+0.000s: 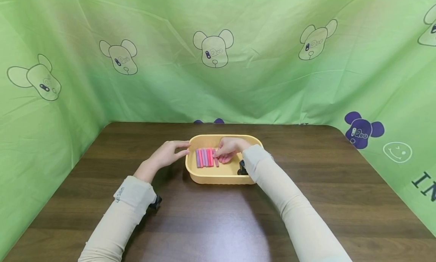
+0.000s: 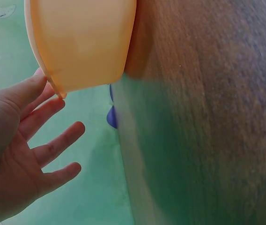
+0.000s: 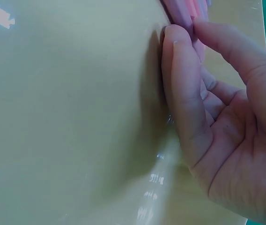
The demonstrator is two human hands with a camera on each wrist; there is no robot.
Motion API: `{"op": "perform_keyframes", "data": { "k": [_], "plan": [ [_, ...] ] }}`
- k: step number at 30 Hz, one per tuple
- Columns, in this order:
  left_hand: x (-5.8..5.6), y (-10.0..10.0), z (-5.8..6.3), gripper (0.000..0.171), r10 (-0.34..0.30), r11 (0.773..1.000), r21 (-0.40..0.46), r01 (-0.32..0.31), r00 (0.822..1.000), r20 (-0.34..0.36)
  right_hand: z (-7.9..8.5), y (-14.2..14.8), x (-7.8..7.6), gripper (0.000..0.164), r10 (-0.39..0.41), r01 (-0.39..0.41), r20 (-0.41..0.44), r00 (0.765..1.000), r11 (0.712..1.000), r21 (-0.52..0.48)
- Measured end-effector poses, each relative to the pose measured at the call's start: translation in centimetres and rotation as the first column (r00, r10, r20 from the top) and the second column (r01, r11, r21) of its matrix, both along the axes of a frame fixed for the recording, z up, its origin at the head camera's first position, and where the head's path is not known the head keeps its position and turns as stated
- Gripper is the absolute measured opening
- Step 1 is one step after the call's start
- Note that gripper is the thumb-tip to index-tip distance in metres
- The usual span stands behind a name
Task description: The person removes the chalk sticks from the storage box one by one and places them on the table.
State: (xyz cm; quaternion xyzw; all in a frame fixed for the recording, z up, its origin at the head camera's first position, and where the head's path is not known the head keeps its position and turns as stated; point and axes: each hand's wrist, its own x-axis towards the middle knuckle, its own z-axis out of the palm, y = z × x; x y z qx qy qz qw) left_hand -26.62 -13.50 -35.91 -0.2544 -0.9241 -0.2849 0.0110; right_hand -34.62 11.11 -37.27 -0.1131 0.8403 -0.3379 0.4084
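A pale yellow oval tub (image 1: pixel 221 180) stands on the table. In its left half, several pink and purple sticks (image 1: pixel 204 158) lie side by side in a row. My right hand (image 1: pixel 229 149) reaches into the tub and pinches a mauve-pink stick (image 3: pixel 181 13) at the row's right end between thumb and forefinger. Its other fingers curl beneath the palm near the tub floor. At the tub's left end, my left hand (image 1: pixel 169 153) touches the rim with thumb and fingertips, the fingers loosely spread in the left wrist view.
The brown wood-grain table (image 1: pixel 190 224) extends around the tub on all sides. A green cloth (image 1: pixel 163 84) with printed bear heads hangs behind and at both sides. Black wrist cameras sit at both cuffs; the right one (image 1: pixel 242 169) hangs over the tub's front right.
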Motion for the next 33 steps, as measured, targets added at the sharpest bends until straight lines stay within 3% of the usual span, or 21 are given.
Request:
{"op": "perform_keyframes", "data": {
  "k": [8,18,33],
  "plan": [
    [-0.2,0.0,-0.1,0.039,0.002,1.0,-0.016,-0.002,1.0,0.016,0.2,0.6,-0.1,0.02,0.03,-0.029,0.036,0.999,0.999,-0.037],
    [-0.2,-0.1,-0.2,0.039,0.004,1.0,-0.018,-0.004,1.0,0.013,1.2,1.7,-0.3,0.016,0.044,-0.047,-0.056,0.997,0.998,-0.05],
    [-0.1,-0.1,-0.1,0.039,0.005,1.0,-0.009,-0.005,1.0,0.005,3.2,3.0,0.1,0.016,0.028,-0.038,-0.098,0.995,0.994,-0.104]
  ]
}}
